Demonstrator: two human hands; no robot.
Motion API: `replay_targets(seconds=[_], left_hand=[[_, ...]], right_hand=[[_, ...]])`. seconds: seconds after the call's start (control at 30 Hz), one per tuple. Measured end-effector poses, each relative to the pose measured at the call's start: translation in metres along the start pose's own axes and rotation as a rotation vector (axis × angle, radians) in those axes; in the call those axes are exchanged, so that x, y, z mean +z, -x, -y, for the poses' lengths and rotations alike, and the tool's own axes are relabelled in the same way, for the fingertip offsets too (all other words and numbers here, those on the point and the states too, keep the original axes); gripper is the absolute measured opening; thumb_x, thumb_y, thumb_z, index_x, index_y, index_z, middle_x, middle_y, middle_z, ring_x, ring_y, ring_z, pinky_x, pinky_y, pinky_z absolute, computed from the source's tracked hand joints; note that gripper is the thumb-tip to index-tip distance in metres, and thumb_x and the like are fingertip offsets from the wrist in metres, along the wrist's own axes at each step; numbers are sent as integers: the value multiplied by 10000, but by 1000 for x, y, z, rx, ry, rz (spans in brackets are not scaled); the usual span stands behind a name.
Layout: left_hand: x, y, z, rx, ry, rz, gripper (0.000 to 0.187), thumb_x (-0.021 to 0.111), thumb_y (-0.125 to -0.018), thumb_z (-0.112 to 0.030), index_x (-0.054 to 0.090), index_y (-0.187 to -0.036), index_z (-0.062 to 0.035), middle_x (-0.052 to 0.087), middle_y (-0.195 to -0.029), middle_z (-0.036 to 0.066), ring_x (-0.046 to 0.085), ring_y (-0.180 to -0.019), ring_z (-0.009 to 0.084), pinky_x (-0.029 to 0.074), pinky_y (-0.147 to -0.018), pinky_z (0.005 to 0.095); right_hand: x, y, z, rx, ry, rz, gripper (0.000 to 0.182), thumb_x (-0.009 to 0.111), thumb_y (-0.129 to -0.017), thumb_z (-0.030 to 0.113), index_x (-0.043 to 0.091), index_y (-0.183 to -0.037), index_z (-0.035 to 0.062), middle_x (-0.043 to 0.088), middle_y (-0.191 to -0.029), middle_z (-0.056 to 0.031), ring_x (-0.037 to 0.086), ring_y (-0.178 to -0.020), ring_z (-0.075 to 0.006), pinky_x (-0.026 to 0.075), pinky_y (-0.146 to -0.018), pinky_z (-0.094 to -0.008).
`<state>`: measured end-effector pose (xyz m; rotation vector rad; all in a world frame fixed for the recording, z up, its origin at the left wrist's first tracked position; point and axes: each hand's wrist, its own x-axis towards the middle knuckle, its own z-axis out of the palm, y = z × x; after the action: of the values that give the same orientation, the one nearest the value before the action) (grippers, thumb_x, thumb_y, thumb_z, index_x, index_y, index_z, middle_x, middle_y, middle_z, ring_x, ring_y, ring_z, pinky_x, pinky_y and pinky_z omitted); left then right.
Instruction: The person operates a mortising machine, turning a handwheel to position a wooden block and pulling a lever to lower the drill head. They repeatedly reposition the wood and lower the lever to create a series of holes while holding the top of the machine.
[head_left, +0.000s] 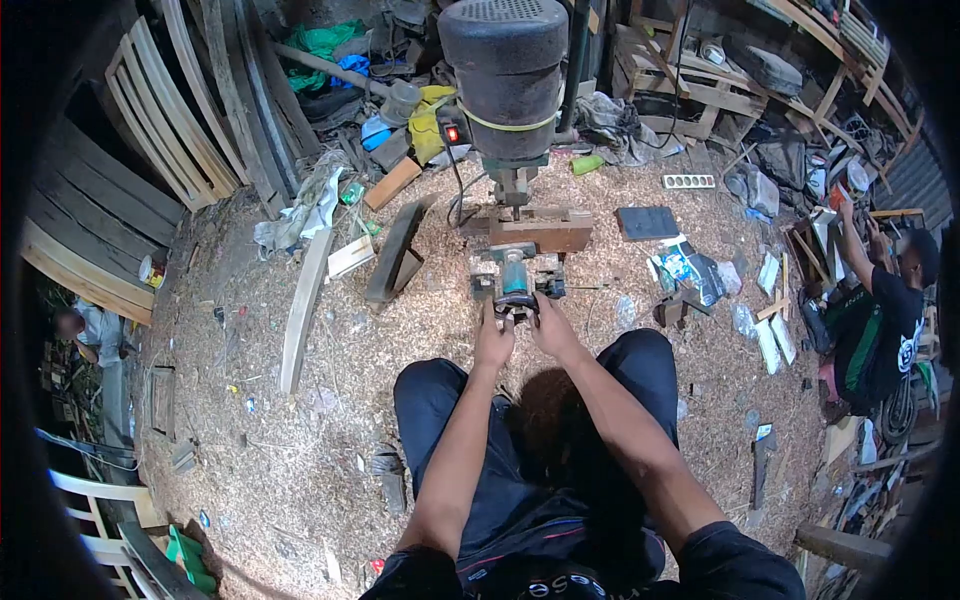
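A dark handwheel point(516, 300) sits at the near end of a teal machine base point(515, 275). My left hand point(494, 338) is closed round its left side, and my right hand point(553, 328) round its right side. Beyond the base, a wooden block point(541, 232) lies under the chuck and bit point(516, 195) of an upright machine. The machine's large grey motor housing point(505, 70) has a yellow band round it. A red-lit switch point(452, 133) shows at the housing's left.
Wood shavings cover the floor. A long board point(305, 310) and a dark timber piece point(400, 250) lie left. Right are a dark flat block point(647, 223) and a power strip point(688, 182). One person point(880, 320) crouches far right, another point(95, 330) is far left.
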<state>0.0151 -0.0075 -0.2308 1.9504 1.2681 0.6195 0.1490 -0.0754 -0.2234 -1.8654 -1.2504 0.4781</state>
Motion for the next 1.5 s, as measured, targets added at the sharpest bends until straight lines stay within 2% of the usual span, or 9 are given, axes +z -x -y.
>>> replay_targets(seconds=[0.1,0.33,0.37,0.47,0.67,0.83,1.23,1.43,1.5], left_hand=[[-19,3,-22,-181,69,150,600,532,-939,-295,321,-1442,-45,488,-1334,296,492,-1212,447,395,-1028,452],[-7,-28,1,24,221,14,362,438,-988,-310,536,-1169,-12,601,-1090,273,548,-1063,454,428,-910,486],[-1,-32,0,63,149,-67,352,403,-1012,-323,568,-1056,-15,630,-930,235,624,-908,385,470,-809,438],[3,-42,-1,114,121,-10,367,405,-1009,-327,563,-1074,-2,640,-931,223,632,-888,365,473,-794,420],[24,-58,11,-106,269,-84,326,468,-938,-248,614,-935,43,647,-816,229,626,-749,342,472,-732,417],[40,-69,27,-68,278,-220,360,500,-876,-213,610,-695,79,598,-590,194,585,-548,281,436,-568,432],[30,-77,30,-194,393,-47,366,506,-859,-240,614,-669,54,579,-568,125,565,-541,207,428,-540,386],[27,-69,41,-324,570,59,526,414,-979,-388,651,-798,46,620,-656,157,586,-620,297,450,-635,408],[23,-62,39,-208,486,46,547,387,-1011,-413,650,-868,45,625,-705,111,570,-641,207,450,-630,351]], right_hand=[[-1,-2,0,3,-46,16,403,573,-923,189,448,-1221,-52,564,-1067,-330,549,-1017,-487,458,-865,-501],[7,-25,1,230,-180,1,535,402,-996,436,542,-1103,-69,569,-1052,-331,542,-1030,-481,422,-911,-479],[5,-28,0,320,-157,87,507,410,-995,405,557,-1078,-73,571,-1091,-330,550,-1064,-453,425,-912,-455],[24,-32,-13,340,-439,-3,504,421,-981,392,563,-1073,-83,592,-1086,-321,580,-1059,-409,434,-893,-435],[22,-42,-4,498,-376,-15,483,511,-922,369,652,-803,-78,666,-737,-232,668,-761,-349,485,-734,-407],[31,-42,-6,314,-200,-187,479,520,-906,345,657,-736,-82,587,-629,-293,653,-661,-422,496,-624,-463],[28,-46,-11,429,-174,-79,505,506,-911,383,674,-797,-79,609,-723,-325,646,-795,-458,503,-722,-483],[24,-46,-6,509,-217,-21,586,445,-945,455,673,-875,-80,630,-803,-328,639,-890,-452,475,-785,-479],[18,-45,4,529,-200,-6,610,425,-953,476,670,-892,-79,635,-827,-325,631,-908,-457,471,-796,-478]])
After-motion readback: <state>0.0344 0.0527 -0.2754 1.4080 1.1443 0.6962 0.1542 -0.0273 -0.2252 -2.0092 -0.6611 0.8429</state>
